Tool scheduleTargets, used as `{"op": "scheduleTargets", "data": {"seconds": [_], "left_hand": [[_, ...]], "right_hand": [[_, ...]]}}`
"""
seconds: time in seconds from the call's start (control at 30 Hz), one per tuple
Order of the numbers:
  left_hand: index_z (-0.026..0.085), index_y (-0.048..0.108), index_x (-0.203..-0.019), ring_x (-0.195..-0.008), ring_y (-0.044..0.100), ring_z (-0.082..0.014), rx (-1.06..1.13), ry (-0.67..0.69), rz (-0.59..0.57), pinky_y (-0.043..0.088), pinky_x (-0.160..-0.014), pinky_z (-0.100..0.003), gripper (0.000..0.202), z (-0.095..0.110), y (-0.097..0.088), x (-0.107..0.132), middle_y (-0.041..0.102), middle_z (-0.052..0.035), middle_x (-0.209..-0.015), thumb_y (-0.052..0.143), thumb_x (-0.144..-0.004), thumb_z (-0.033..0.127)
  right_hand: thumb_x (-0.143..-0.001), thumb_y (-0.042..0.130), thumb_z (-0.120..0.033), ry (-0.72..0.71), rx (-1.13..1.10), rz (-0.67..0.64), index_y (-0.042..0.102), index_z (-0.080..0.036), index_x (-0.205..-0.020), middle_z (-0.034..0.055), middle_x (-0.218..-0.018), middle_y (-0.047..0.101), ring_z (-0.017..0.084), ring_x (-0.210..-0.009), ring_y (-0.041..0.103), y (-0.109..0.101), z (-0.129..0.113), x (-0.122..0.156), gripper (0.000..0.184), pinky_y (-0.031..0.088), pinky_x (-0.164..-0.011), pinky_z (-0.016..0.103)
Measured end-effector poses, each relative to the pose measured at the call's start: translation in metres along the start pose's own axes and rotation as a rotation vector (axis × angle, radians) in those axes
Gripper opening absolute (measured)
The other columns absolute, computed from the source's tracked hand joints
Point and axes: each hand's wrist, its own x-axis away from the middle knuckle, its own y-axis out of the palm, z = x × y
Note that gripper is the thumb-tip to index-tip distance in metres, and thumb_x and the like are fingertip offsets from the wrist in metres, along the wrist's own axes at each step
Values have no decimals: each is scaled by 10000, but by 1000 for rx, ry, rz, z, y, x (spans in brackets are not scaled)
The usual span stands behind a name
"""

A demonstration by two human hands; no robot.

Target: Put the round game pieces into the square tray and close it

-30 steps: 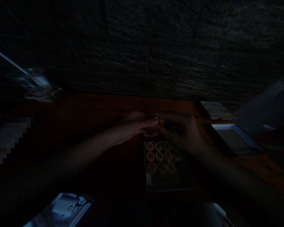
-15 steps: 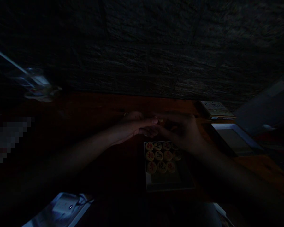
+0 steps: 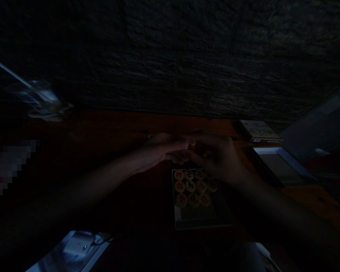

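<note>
My left hand and my right hand meet above the table, just behind an open box tray. A small round xiangqi piece shows at the fingertips, between the thumb and fingers of my right hand. The left thumb lies over its curled fingers and touches this spot; darkness hides what that hand holds. In the tray, round xiangqi pieces with red and dark characters lie in rows, with bare floor at the front. My right hand partly covers the tray's back right corner.
A flat printed box lies at the back right, with an open, white-rimmed box lid before it. A stone wall closes the back. Far left is a clear container; a pale device lies front left. The light is very dim.
Both hands stay almost in place; the fingers shift very slightly around the small piece. The pieces in the tray have not moved.
</note>
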Motion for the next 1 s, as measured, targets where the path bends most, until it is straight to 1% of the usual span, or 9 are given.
{"op": "scheduleTargets", "data": {"seconds": [0.17, 0.37, 0.53, 0.77, 0.9, 1.0], "left_hand": [[101, 779, -933, -768, 746, -174, 2, -1, -14, 601, -756, -307, 337, 2, 1, 1, 799, -104, -885, 937, -770, 349], [107, 786, -963, -775, 754, -181, 34, -14, -13, 614, -752, -311, 382, -1, 1, 1, 801, -105, -880, 928, -785, 414], [117, 789, -931, -770, 743, -165, 6, 12, -17, 597, -748, -289, 326, -1, 0, 0, 799, -95, -891, 933, -782, 369], [120, 793, -959, -792, 747, -172, -21, 19, -11, 599, -774, -307, 305, -4, -3, 0, 794, -95, -914, 915, -788, 342], [114, 785, -957, -772, 740, -169, -51, 39, -5, 588, -757, -302, 290, -4, -2, 0, 789, -96, -899, 893, -800, 333], [122, 783, -943, -748, 732, -163, -122, 90, 5, 564, -703, -274, 269, -3, 0, 0, 787, -88, -867, 862, -831, 354]], "right_hand": [[-915, 779, -228, 23, 25, 14, 792, -209, -1170, 65, -1004, 796, 157, -746, 710, 0, 2, 1, 256, 578, -687, 281], [-906, 775, -181, -18, 29, 6, 787, -204, -1181, 65, -982, 762, 164, -786, 700, -1, 0, 1, 276, 570, -707, 284], [-909, 759, -193, 5, 20, -6, 787, -214, -1202, 60, -983, 765, 160, -771, 695, 0, 0, 0, 295, 564, -692, 277], [-911, 771, -225, 29, 42, 0, 792, -204, -1179, 66, -969, 772, 160, -739, 694, 0, 1, 0, 269, 559, -663, 283], [-904, 791, -235, 39, 63, 13, 794, -185, -1134, 69, -968, 771, 156, -727, 685, 0, 1, 0, 235, 555, -669, 290], [-907, 791, -249, 35, 87, 15, 793, -192, -1108, 65, -948, 764, 162, -729, 681, -1, 2, 1, 209, 549, -665, 295]]}}
